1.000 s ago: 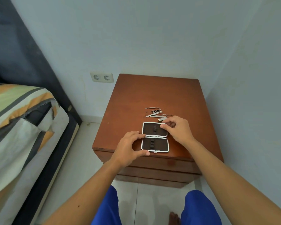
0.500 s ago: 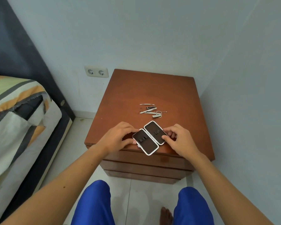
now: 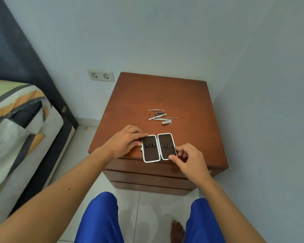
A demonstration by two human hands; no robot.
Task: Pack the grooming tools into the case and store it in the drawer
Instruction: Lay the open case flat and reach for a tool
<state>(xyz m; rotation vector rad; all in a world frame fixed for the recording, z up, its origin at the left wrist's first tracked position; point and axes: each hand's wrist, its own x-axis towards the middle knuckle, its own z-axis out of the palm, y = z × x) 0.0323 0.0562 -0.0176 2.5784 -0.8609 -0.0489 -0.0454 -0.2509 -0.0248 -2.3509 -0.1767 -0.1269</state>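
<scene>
A small white-rimmed case [image 3: 158, 147] lies open flat at the front edge of the brown nightstand [image 3: 165, 95], its two dark-lined halves side by side with empty holder loops. My left hand [image 3: 125, 142] grips the left half's outer edge. My right hand [image 3: 189, 157] pinches the right half's lower right corner. Several metal grooming tools [image 3: 161, 116] lie in a loose pile on the top just behind the case, untouched. Closed drawer fronts [image 3: 147, 178] show below the case.
A bed [image 3: 21, 130] with a striped cover stands to the left, with a strip of tiled floor between. A wall socket [image 3: 100, 75] sits on the back wall. A blue-grey wall runs close along the nightstand's right side. My knees and bare foot are below.
The open case has been turned, from one half behind the other, through a diagonal, to halves side by side at the front edge. Both hands shifted with it.
</scene>
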